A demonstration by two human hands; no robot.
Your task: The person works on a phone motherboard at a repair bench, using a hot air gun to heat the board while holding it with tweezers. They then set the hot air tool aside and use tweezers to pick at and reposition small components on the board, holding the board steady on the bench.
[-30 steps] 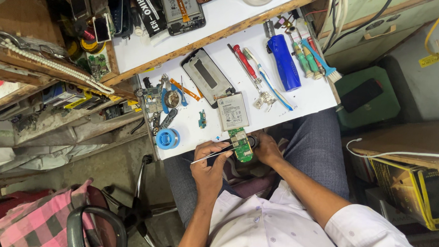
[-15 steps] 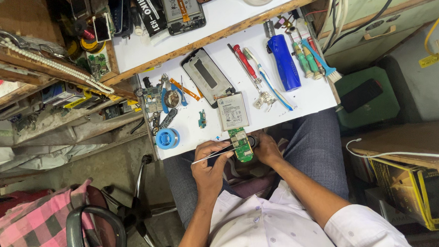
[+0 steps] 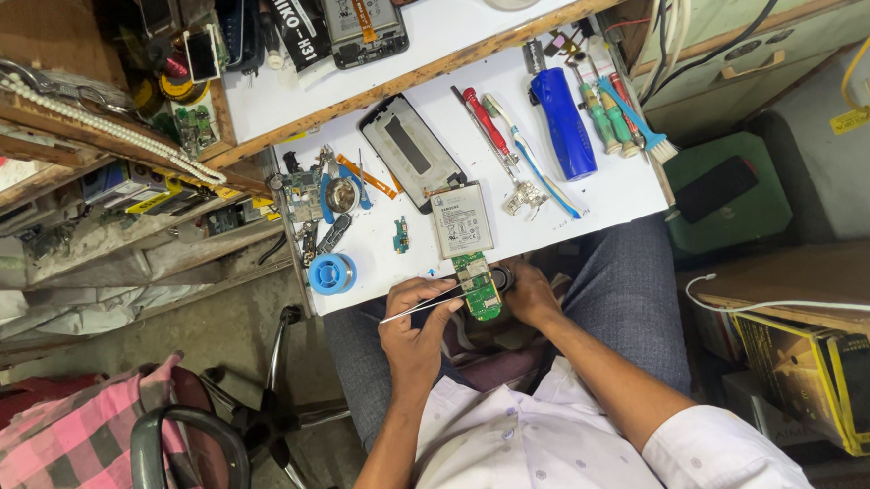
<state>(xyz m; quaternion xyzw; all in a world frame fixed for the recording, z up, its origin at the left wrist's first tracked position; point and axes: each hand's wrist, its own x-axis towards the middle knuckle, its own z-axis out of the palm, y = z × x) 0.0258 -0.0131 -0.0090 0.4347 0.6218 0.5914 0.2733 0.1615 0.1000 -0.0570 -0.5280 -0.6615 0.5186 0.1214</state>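
1. Near the left end of the white bench, close to its near edge, a blue spool lies flat. Behind it sits a cluster of small metal parts.
2. Just off the near edge, the left hand has its grip pinched together on slim metal tweezers. They lie almost level, with the far end pointing at the green circuit board. Whether the tip touches the board cannot be told.
3. The green circuit board is at the middle of the near edge, partly overhanging it above the person's lap, between the two hands.
4. Just behind the board a flat grey battery lies on the bench, and behind that an opened phone frame lies at a slant.
5. The right hand comes in from the right, its grip closed on the board's right side. A small black part shows by the fingertips. How the fingers sit beneath the board is hidden.
6. Toward the far right corner lie a red-handled screwdriver, a blue cylinder and a light-blue brush, all well apart from the hands.
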